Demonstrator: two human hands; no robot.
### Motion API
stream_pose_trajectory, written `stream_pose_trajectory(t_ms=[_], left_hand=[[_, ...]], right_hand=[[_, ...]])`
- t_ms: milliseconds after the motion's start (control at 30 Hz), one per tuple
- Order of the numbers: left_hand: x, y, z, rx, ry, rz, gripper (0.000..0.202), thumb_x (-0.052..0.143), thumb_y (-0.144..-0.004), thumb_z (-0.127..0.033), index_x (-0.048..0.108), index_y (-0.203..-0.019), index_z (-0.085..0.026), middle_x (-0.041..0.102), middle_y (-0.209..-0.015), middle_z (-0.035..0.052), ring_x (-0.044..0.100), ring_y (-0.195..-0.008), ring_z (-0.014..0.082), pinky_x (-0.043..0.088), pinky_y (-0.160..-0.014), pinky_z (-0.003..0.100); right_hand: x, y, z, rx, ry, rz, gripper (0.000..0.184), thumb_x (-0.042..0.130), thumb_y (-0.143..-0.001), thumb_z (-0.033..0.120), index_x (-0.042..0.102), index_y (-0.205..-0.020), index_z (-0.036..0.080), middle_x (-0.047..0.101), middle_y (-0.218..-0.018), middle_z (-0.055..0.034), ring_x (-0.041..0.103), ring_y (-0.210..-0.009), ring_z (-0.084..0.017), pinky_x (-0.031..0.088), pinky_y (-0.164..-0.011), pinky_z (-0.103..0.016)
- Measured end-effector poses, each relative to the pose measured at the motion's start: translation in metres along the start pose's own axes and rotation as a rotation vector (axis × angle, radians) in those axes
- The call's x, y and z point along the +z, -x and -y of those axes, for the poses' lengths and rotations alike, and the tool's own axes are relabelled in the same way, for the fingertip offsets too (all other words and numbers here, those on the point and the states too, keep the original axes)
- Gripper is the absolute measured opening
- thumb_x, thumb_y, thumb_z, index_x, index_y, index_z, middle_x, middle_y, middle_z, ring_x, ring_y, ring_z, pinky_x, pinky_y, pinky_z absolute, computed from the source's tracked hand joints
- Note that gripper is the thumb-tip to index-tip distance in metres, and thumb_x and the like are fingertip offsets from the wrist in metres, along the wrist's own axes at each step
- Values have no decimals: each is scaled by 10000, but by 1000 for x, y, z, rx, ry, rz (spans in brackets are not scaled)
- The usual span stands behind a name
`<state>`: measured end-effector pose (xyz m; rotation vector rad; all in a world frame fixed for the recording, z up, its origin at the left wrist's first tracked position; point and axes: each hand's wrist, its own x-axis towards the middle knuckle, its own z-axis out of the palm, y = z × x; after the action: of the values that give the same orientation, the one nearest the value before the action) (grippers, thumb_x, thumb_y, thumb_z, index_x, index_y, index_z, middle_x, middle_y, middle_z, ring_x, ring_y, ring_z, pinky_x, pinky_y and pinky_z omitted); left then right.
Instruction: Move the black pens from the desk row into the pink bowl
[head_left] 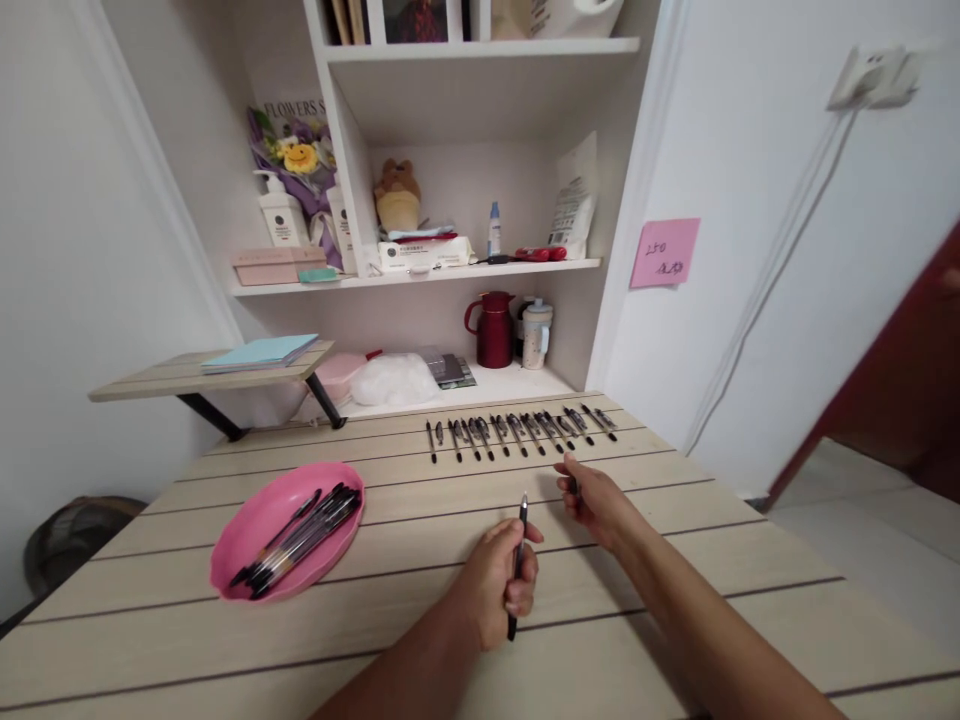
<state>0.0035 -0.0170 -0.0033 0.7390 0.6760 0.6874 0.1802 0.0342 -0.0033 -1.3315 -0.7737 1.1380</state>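
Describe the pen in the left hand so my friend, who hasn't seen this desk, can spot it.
Start at the pale wooden slatted desk, with its round pink plastic dish of pens and far row of black pen caps. Nearer you, the left hand grips a slim black pen: the only one upright.

Both forearms bare — no sleeves, no jewellery — hands ungloved.
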Motion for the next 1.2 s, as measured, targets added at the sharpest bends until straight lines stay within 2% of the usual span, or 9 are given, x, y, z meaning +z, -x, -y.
stream_pose_trajectory(t_ms=[67, 167, 267, 467, 567, 933, 1067, 1133, 1200], left_hand=[[0, -1, 1, 4, -4, -1, 339, 532, -732, -492, 470, -878, -192, 418, -520, -71, 195, -327, 11, 69, -374, 172], [2, -1, 2, 14, -26, 4, 330, 520, -744, -487, 476, -872, -186, 429, -530, -65, 201, -325, 11, 77, -365, 178], [3, 0, 3, 24, -58, 10, 311, 490, -766, -476, 477, -869, -183, 436, -536, -62, 206, -320, 13, 86, -356, 181], [4, -2, 7, 33, -107, -22, 305, 446, -792, -477, 482, -868, -183, 427, -529, -67, 193, -309, 15, 86, -345, 185], [5, -3, 8, 53, -119, -46, 326, 446, -786, -495, 493, -869, -183, 434, -538, -65, 199, -309, 15, 95, -344, 186], [9, 1, 5, 52, -133, -46, 323, 461, -775, -484, 507, -862, -177, 442, -552, -58, 213, -327, 16, 98, -355, 189], [11, -1, 6, 68, -141, -43, 294, 461, -780, -451, 508, -862, -173, 459, -576, -52, 234, -331, 16, 112, -357, 190], [16, -3, 6, 50, -125, -43, 279, 468, -779, -440, 502, -858, -175, 462, -582, -53, 248, -337, 15, 121, -362, 188], [24, -5, 7, 34, -88, -38, 279, 486, -766, -442, 494, -858, -179, 455, -578, -58, 254, -340, 15, 124, -367, 184]], right_hand=[[-26, -14, 0, -27, 258, -99, 203, 532, -734, 386, 533, -756, 184, 545, -550, 10, 446, -408, -90, 361, -398, -223], [-68, -36, 5, -56, 426, -190, 64, 569, -657, 239, 561, -676, 179, 534, -471, 7, 494, -441, -127, 369, -444, -247], [-106, -55, 14, -117, 615, -263, 41, 592, -598, 209, 584, -567, 183, 556, -450, -21, 554, -528, -178, 363, -500, -269], [-143, -78, 17, -256, 1134, -420, 233, 555, -649, 300, 684, -821, 212, 693, -842, -88, 605, -820, -252, 377, -606, -291], [-148, -86, 13, -282, 1294, -427, 271, 506, -704, 318, 687, -876, 211, 693, -875, -102, 609, -843, -253, 388, -618, -292], [-159, -92, 15, -308, 1309, -396, 307, 449, -758, 369, 673, -876, 196, 679, -872, -117, 605, -817, -259, 379, -603, -298], [-153, -68, 17, -321, 990, -450, 304, 427, -766, 379, 652, -805, 179, 667, -755, -96, 593, -704, -215, 383, -579, -282], [-131, -41, 15, -280, 720, -303, 295, 470, -742, 420, 626, -716, 171, 629, -630, -57, 552, -566, -172, 376, -525, -266], [-99, -5, 12, -166, 425, -58, 347, 524, -702, 499, 602, -651, 165, 582, -550, -23, 486, -464, -130, 346, -460, -247]])
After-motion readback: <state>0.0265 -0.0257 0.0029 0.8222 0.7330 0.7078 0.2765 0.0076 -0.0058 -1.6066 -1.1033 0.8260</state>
